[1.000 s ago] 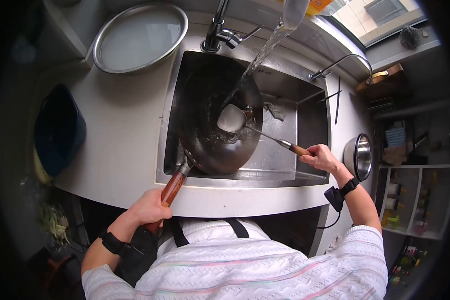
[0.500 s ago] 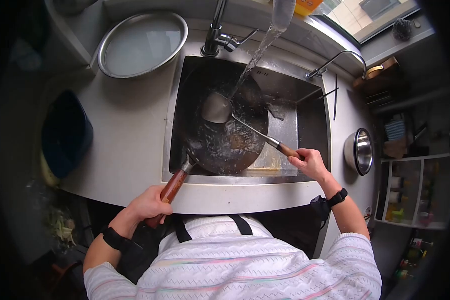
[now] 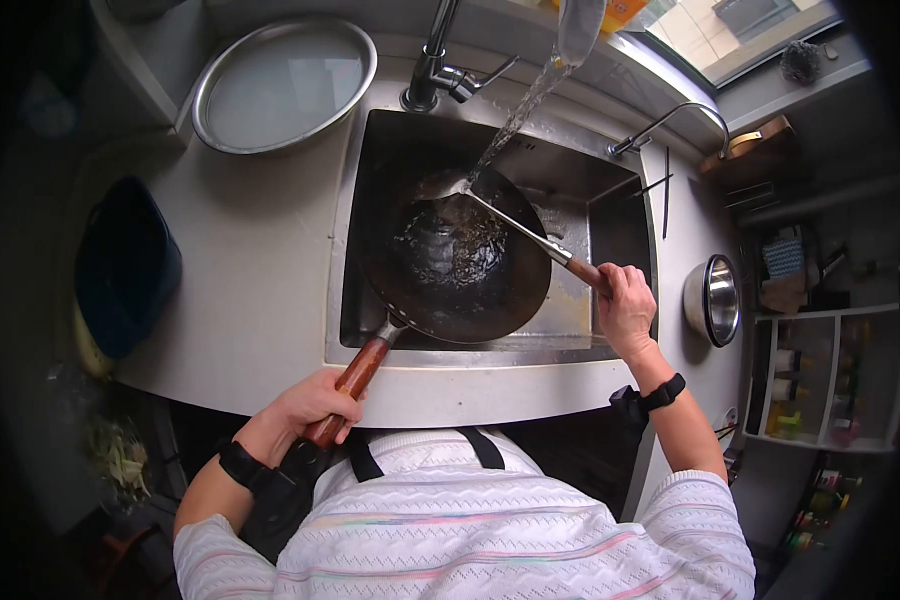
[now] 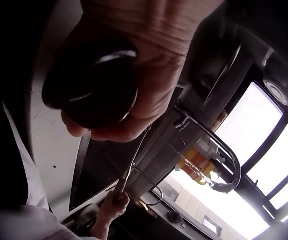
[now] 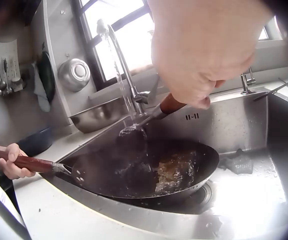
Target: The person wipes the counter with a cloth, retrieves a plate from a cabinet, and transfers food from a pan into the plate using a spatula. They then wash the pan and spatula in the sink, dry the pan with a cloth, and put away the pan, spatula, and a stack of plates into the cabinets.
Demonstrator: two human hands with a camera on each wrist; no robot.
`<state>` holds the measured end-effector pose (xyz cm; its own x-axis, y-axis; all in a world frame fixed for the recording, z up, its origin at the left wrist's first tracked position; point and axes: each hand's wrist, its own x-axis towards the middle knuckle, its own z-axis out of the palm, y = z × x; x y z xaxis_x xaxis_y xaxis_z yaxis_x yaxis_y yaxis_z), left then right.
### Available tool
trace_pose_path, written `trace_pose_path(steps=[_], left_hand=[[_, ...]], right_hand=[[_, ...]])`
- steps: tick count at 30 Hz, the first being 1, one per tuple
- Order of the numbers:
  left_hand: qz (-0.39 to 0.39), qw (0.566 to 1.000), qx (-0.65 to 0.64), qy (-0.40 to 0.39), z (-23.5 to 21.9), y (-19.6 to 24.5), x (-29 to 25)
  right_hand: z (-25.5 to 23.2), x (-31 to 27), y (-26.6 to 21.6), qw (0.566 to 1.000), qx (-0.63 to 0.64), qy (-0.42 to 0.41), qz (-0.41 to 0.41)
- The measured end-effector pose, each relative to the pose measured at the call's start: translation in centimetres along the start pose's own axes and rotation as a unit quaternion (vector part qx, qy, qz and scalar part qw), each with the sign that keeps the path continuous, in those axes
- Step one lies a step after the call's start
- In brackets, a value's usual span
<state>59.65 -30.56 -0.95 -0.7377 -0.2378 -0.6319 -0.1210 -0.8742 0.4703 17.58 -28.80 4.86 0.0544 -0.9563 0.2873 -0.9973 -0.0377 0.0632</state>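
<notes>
My left hand grips the red-brown wooden handle of a dark wok. The wok sits inside the sink, its handle over the front edge. My right hand holds a metal wok spatula by its wooden grip. The spatula's head lies at the wok's far side, right where the running water comes down. In the right wrist view, some brownish water lies in the wok. The left wrist view shows the left fingers wrapped round the dark handle end.
A metal basin of cloudy liquid stands left of the faucet. On the counter's left is a dark blue tub; a steel bowl is at the right. Chopsticks lie by the sink's right rim, under a thin curved tap.
The spatula head swept left across the wok, then up to its far side under the stream. The wok shifted a little right, its handle with it. Both hands keep their hold.
</notes>
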Motion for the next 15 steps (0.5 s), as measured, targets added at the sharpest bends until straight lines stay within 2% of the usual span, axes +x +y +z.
trace_pose_path(steps=[6, 10, 12, 14, 15], left_hand=[[-0.014, 1.0, 0.008, 0.012, 0.1, 0.6, 0.0], [-0.034, 0.999, 0.013, 0.016, 0.4, 1.1, -0.1], [-0.028, 0.999, 0.025, 0.024, 0.6, 0.9, -0.1], [-0.024, 0.998, 0.042, 0.033, 0.5, 0.8, -0.1], [-0.012, 0.994, 0.1, 0.046, 0.5, 0.8, -0.1]], right_hand=[[-0.8, -0.8, 1.5, 0.999, -0.034, 0.011, 0.014], [-2.2, -2.5, 2.1, 0.998, -0.029, -0.023, 0.041], [-2.4, -3.7, 2.1, 0.986, 0.043, -0.107, 0.12], [-1.9, -4.5, 2.2, 0.98, 0.063, -0.12, 0.145], [-1.7, -4.6, 2.3, 0.956, 0.104, -0.169, 0.214]])
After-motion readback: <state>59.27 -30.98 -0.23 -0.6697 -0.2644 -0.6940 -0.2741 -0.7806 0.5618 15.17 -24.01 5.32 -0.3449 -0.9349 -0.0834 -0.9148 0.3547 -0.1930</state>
